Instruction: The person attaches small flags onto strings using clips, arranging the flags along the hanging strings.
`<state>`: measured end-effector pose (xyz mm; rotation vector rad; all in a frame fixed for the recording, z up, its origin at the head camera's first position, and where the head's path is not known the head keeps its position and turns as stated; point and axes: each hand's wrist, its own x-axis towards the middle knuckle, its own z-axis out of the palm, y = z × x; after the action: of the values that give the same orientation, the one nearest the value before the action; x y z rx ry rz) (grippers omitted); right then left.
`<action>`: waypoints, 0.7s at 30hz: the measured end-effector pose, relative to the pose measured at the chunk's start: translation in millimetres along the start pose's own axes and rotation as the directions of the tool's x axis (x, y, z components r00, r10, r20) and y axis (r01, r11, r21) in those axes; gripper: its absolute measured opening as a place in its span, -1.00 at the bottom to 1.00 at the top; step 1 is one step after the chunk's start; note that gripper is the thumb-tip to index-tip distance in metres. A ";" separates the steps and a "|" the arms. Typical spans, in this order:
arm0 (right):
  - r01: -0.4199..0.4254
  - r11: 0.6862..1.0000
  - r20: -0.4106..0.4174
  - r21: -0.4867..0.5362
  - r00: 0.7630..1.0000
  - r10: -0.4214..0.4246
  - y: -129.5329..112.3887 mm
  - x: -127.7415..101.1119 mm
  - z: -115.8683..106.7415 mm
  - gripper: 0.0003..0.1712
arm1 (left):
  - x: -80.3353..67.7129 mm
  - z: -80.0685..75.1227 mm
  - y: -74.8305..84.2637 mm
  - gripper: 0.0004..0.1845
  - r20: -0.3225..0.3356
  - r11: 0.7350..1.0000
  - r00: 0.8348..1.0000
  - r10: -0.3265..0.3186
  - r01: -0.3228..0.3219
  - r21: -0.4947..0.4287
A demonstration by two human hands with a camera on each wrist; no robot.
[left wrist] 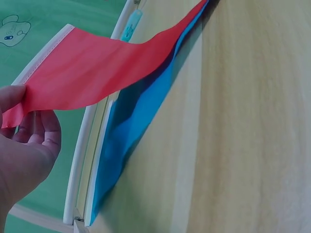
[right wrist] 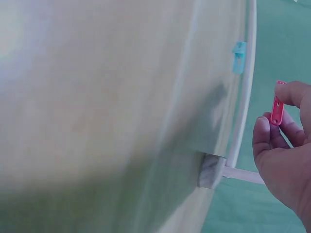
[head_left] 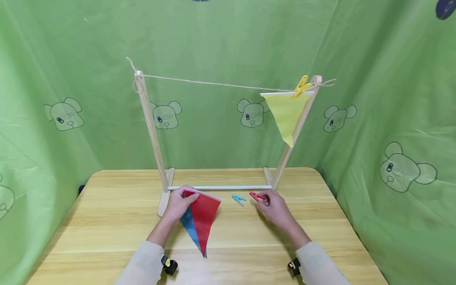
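My left hand point(head_left: 177, 206) pinches the top corner of a red triangular flag point(head_left: 204, 217) and lifts it off a blue flag point(head_left: 189, 226) lying flat on the wooden table point(head_left: 107, 221). The left wrist view shows the red flag point(left wrist: 102, 73) raised over the blue flag point(left wrist: 131, 141), thumb and fingers point(left wrist: 29, 126) on its white-edged corner. My right hand point(head_left: 275, 209) pinches a red clothespin point(head_left: 258, 196), also seen as the red clothespin point(right wrist: 277, 109) in the right wrist view. A blue clothespin point(head_left: 238, 198) lies on the table between the hands.
A wooden rack point(head_left: 151, 130) with two slanted posts and a white base rod stands at the table's back. A string point(head_left: 213, 84) runs between the post tops. A yellow flag point(head_left: 286, 114) hangs at its right end from a yellow clothespin point(head_left: 301, 86). Green cloth surrounds the table.
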<state>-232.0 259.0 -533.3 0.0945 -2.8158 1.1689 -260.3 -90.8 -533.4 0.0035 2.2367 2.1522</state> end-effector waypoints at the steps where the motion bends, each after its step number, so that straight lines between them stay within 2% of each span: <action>1: 0.013 1.000 -0.007 -0.001 1.000 -0.013 -1.3 0.3 -2.0 -0.65 | 0.6 0.3 0.7 -0.81 -0.001 1.000 1.000 0.002 -0.002 -0.010; 9: 0.063 0.998 -0.053 -0.011 0.997 -0.063 -8.1 3.4 -12.3 -0.68 | -0.5 1.7 6.9 -0.80 0.003 0.999 0.999 0.038 -0.038 -0.025; 15: 0.071 0.997 -0.080 0.027 0.994 -0.069 -16.7 3.8 -16.6 -0.70 | -0.9 0.4 10.6 -0.77 -0.006 0.998 1.000 0.024 -0.025 -0.060; 21: 0.103 0.995 -0.106 0.005 0.989 -0.102 -23.8 4.4 -21.5 -0.68 | -2.1 -2.2 19.5 -0.78 -0.012 0.999 1.000 0.001 -0.001 -0.051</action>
<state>-232.9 257.3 -501.0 0.1701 -2.6795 1.1310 -258.7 -92.3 -513.8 -0.0092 2.1875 2.2151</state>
